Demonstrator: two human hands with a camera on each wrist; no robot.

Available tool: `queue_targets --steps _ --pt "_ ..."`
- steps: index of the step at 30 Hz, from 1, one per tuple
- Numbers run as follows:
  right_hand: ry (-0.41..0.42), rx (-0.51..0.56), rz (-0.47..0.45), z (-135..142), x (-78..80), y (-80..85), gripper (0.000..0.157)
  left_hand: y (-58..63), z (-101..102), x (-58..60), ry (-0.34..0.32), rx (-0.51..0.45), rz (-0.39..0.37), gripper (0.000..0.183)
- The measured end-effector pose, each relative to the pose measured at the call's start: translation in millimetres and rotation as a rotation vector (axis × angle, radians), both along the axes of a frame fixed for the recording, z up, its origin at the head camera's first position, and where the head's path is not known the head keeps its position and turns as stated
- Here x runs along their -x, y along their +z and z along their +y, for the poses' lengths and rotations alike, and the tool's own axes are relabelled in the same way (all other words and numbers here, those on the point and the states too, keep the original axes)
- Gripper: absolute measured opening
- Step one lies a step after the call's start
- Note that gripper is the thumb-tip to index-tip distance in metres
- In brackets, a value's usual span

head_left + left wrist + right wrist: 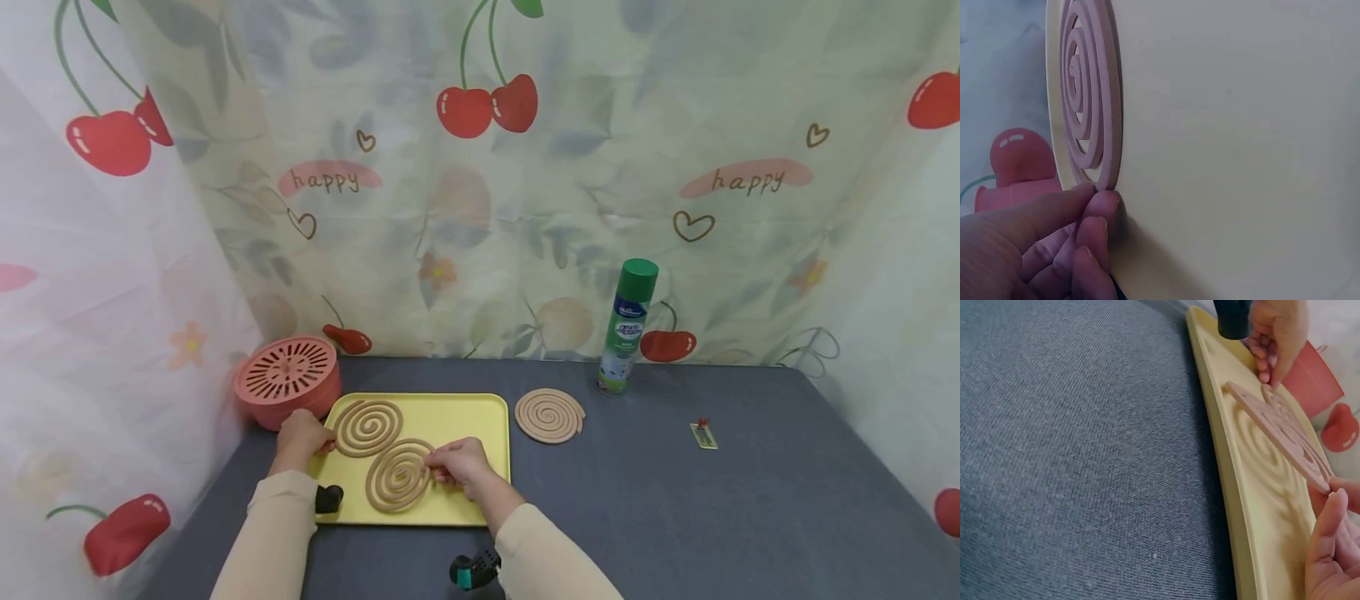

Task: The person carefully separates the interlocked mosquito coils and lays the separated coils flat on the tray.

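A brown mosquito coil (369, 427) lies flat at the upper left of the yellow tray (468, 417). My left hand (303, 435) pinches its near outer edge between thumb and forefinger, and the left wrist view shows those fingertips meeting at the coil's rim. A second mosquito coil (1282, 437) is held by its right edge between the thumb and fingers of my right hand (463, 463). In the right wrist view this coil is tilted and raised above the tray, casting a spiral shadow on it.
A round pink holder with a slotted lid (288, 379) stands left of the tray. Right of the tray lies a third mosquito coil (550, 415). Farther right are a green spray can (628, 325) and a small metal stand (703, 434). Patterned curtains surround the dark table (637, 500).
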State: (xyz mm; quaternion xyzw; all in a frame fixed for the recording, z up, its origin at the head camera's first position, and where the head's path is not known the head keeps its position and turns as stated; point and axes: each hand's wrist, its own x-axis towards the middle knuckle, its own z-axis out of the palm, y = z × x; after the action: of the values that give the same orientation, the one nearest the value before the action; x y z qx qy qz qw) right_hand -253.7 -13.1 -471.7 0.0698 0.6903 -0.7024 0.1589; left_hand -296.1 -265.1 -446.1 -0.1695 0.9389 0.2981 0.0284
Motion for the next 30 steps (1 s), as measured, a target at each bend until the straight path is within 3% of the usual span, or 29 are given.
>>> queue_targets --steps 8,13,30 --pt "0.017 -0.089 0.078 -7 -1.7 -0.9 0.013 0.8 0 1.0 -0.005 -0.013 0.001 0.017" --pt "0.024 -0.137 0.115 -9 -3.8 1.9 0.005 3.1 0 -0.7 -0.014 -0.012 -0.006 0.018" --pt "0.020 -0.278 0.150 -21 -2.5 -1.5 0.004 5.4 2 -0.1 -0.033 -0.016 -0.032 0.016"
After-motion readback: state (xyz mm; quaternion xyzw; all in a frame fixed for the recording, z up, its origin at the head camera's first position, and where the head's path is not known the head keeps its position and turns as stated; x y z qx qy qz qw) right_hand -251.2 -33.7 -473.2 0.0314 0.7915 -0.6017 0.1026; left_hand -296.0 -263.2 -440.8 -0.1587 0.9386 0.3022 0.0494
